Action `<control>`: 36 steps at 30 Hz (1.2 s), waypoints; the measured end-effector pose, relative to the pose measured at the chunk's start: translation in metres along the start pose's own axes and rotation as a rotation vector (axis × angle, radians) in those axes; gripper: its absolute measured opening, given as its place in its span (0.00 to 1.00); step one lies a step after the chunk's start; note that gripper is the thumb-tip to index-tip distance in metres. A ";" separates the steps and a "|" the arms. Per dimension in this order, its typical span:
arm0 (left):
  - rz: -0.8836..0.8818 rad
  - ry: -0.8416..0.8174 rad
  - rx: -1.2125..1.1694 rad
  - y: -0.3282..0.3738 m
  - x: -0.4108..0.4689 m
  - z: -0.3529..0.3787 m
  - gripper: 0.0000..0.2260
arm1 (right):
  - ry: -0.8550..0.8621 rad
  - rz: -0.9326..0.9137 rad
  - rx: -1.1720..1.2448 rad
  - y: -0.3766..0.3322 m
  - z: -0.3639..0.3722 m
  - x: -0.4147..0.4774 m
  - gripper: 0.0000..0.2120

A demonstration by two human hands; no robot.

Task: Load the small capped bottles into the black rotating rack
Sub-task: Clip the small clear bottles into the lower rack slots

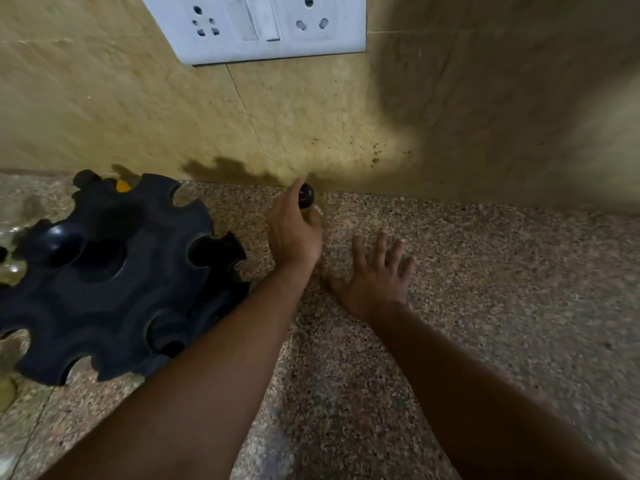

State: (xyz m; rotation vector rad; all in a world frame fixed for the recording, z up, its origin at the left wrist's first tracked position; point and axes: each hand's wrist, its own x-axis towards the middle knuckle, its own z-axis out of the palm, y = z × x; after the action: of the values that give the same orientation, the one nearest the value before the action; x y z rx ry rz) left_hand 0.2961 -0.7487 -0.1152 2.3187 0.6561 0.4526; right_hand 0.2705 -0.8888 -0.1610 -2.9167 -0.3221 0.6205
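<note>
The black rotating rack point(104, 282) stands at the left on the speckled granite counter point(485, 289), its notched slots around the rim showing dark. My left hand point(294, 230) is to the right of the rack, close to the wall, its fingers wrapped around a small bottle with a black cap point(306, 195); only the cap and a bit of the body show. My right hand point(377, 271) lies flat on the counter with fingers spread, holding nothing. A yellow-orange item point(123, 185) peeks from behind the rack's far edge.
The beige tiled wall point(311, 126) rises right behind the counter, with a white socket plate point(256, 26) above. Clear glassy items point(10, 268) sit at the far left edge beside the rack. My shadow darkens the wall at the right.
</note>
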 end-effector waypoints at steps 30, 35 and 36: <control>-1.100 0.305 -1.239 -0.041 -0.149 -0.111 0.16 | 0.169 -0.432 0.464 -0.071 -0.023 -0.111 0.26; -1.065 0.313 -1.196 -0.073 -0.173 -0.141 0.12 | 0.119 -0.562 0.395 -0.101 -0.006 -0.145 0.25; -1.046 0.314 -1.215 -0.080 -0.176 -0.149 0.11 | 0.132 -0.572 0.395 -0.107 -0.003 -0.149 0.25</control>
State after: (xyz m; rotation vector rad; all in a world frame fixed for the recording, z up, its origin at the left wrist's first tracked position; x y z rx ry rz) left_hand 0.0553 -0.7200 -0.0881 0.6182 1.1783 0.4843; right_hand 0.1197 -0.8207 -0.0810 -2.3126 -0.8613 0.3464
